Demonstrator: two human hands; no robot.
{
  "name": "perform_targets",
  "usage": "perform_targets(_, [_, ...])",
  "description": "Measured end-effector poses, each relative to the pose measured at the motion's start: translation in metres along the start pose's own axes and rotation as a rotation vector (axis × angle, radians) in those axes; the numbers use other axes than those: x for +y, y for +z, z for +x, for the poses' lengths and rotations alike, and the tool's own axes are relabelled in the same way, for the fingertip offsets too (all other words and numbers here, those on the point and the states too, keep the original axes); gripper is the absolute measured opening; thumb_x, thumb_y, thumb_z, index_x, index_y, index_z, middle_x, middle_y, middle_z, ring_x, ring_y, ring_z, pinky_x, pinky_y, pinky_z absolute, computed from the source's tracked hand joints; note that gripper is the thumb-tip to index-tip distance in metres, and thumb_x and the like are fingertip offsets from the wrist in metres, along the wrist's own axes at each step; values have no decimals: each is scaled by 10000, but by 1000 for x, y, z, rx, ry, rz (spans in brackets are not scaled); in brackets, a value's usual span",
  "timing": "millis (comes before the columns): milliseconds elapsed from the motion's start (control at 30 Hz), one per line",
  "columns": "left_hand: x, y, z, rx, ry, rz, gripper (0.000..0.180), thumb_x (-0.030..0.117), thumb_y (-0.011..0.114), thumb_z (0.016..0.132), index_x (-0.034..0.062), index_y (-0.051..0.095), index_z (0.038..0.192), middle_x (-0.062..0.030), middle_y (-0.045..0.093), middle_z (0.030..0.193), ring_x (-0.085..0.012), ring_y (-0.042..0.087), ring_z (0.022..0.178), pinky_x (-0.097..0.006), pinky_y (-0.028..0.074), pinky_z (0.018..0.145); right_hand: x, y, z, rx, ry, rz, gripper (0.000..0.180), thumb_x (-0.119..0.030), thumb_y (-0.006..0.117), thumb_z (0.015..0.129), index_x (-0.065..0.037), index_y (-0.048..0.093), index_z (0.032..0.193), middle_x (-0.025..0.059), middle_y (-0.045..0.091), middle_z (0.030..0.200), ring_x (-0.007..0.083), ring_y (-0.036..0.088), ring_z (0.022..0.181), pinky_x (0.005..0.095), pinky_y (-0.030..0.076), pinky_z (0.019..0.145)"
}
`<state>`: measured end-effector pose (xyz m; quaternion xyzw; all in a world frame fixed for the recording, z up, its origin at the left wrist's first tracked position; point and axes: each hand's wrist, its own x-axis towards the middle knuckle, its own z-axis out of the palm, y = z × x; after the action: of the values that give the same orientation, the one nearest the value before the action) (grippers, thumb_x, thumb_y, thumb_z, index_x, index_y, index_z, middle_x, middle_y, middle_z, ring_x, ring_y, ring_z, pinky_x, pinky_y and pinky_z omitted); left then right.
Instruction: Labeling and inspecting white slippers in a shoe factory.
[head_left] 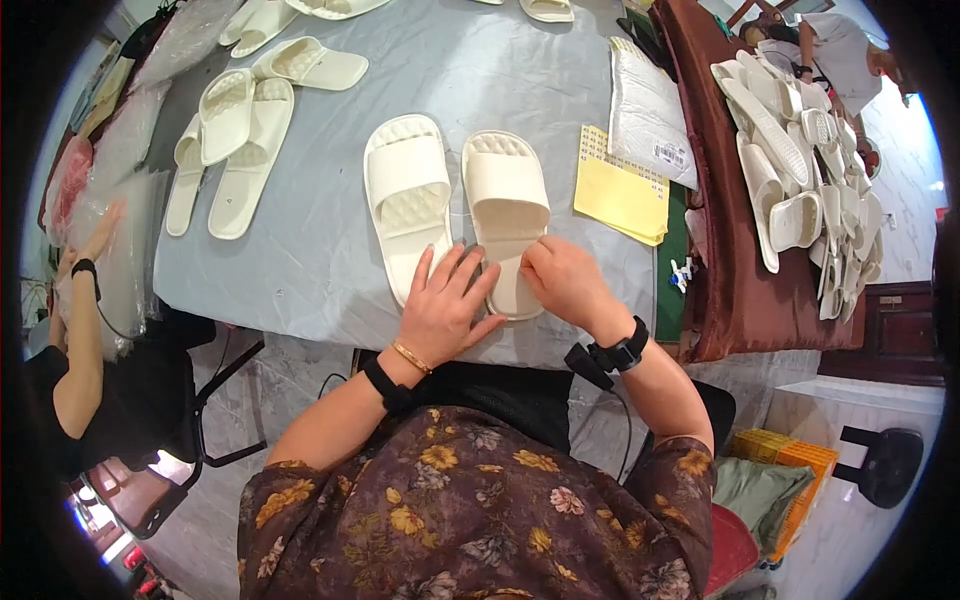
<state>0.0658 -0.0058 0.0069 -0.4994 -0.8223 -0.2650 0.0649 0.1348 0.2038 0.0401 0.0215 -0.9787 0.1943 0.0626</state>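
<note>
Two cream slide slippers lie side by side before me on the cloth-covered table (pixel 320 230), toes pointing away. My left hand (pixel 447 300) rests palm down with its fingers apart. Its fingertips touch the heel part of the left slipper (pixel 408 185), and its other side reaches the right slipper (pixel 507 200). Over the inner sole of that right slipper, my right hand (pixel 565 283) is closed, thumb and fingers pressed together near the sole's edge. Whatever it may pinch is hidden by the fingers.
Yellow sticker sheets (pixel 620 200) and a white plastic parcel (pixel 650 120) lie to the right. More slippers (pixel 240 140) sit at the far left. A slipper pile (pixel 800 150) covers a brown-draped surface. At the left, another person's arm (pixel 80 350) touches clear plastic bags (pixel 140 240).
</note>
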Motion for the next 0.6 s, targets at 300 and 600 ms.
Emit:
perform_targets(300, [-1, 0, 0, 5, 9, 9, 607, 472, 706, 785, 138, 585, 1277, -99, 552, 1302, -299, 473, 1265, -530, 299, 1103, 3, -19, -6, -45, 217, 456, 76, -93, 576, 870, -34, 553, 913, 161, 590, 853, 378, 576, 828, 447, 469, 713])
perform_targets(600, [0, -2, 0, 18, 10, 23, 605, 465, 710, 786, 137, 581, 1277, -98, 551, 1304, -300, 475, 1264, -536, 297, 1102, 0, -14, 28, -113, 74, 78, 68, -97, 569, 875, -33, 562, 898, 162, 615, 872, 391, 621, 803, 473, 493, 681])
